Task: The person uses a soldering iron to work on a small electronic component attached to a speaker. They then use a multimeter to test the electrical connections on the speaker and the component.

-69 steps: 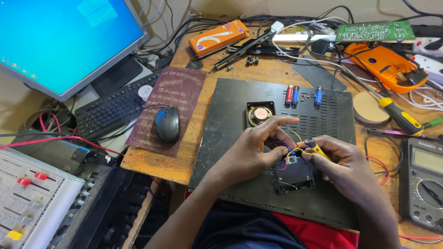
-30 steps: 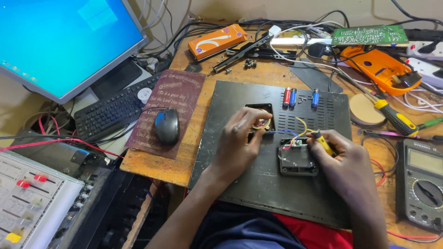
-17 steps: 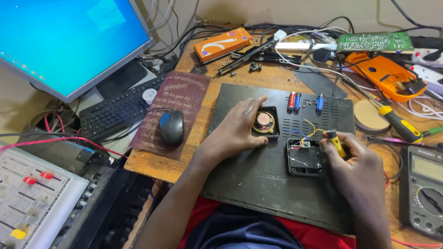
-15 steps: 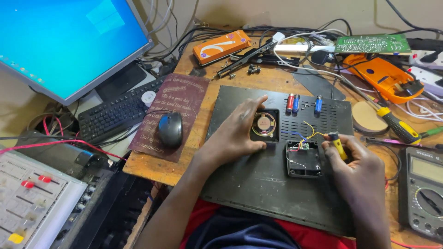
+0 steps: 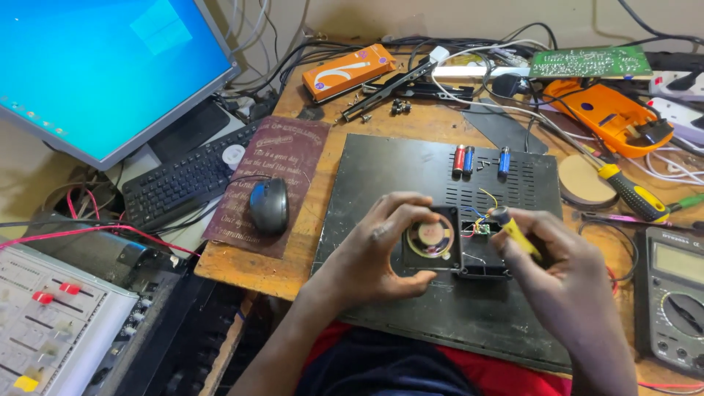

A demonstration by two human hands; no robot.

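My left hand (image 5: 370, 257) grips a small black square speaker (image 5: 431, 239) with a round gold cone, holding it against the left side of a small open black case (image 5: 484, 258). Thin coloured wires and a tiny circuit board (image 5: 482, 228) sit in that case. My right hand (image 5: 568, 275) holds a yellow-handled tool (image 5: 518, 233) with its tip at the wires. All of this lies on a large black perforated metal panel (image 5: 400, 172). A red battery (image 5: 458, 158) and two blue ones (image 5: 504, 160) rest farther back on the panel.
A mouse (image 5: 269, 206) sits on a maroon pad (image 5: 275, 165), next to a keyboard (image 5: 183, 180) and monitor (image 5: 95, 70). An orange box (image 5: 348, 71), green circuit board (image 5: 590, 61), orange device (image 5: 612, 117), screwdriver (image 5: 631, 194), multimeter (image 5: 675, 293) and mixer (image 5: 51, 323) surround the panel.
My left hand left the wires, reached to the speaker farther back on the panel and brought it beside the black case. My right hand kept the yellow tool at the case.
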